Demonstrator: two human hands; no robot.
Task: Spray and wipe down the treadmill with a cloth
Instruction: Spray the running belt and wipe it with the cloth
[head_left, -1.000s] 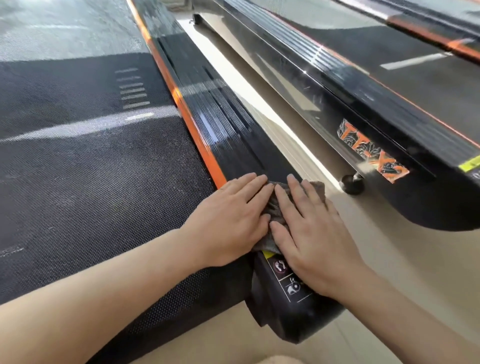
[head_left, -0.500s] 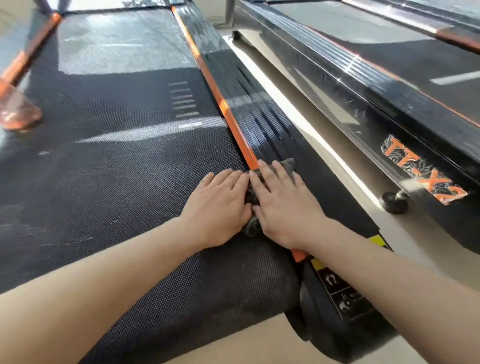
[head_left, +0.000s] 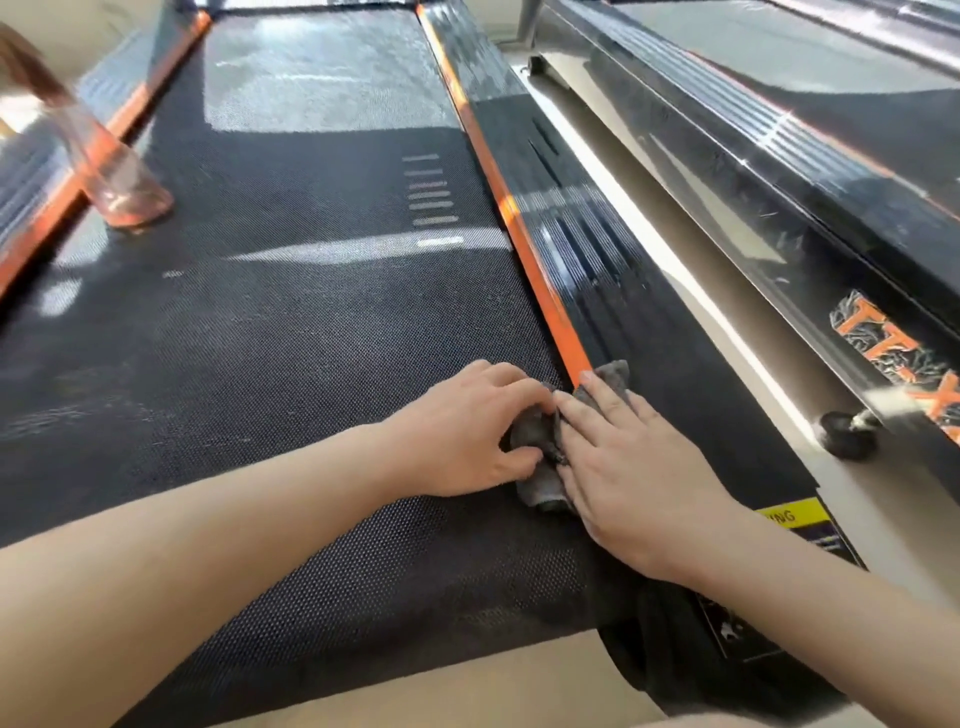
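Person is down at the near end of the treadmill (head_left: 670, 644), both hands on a grey cloth (head_left: 537, 441) sitting right at the right edge of the textured black belt (head_left: 260, 338), where it meets the orange strip (head_left: 524, 249). The cloth's far tip pokes over onto the glossy black side rail (head_left: 597, 244). The left hand (head_left: 462, 431) has its fingers curled round the bunched part, gripping it. The right hand (head_left: 628, 467) lies flat, fingers straight, pressing the cloth down. Over by the belt's left edge stands a clear pinkish spray bottle (head_left: 122, 182), pretty blurry. Sunlight patches fall across the belt. To the right there's a strip of beige floor (head_left: 670, 280), then a second treadmill (head_left: 779, 171) with an orange logo (head_left: 893, 343) and a black rubber foot (head_left: 847, 434). A yellow warning sticker (head_left: 792, 515) sits at the rail's near end.
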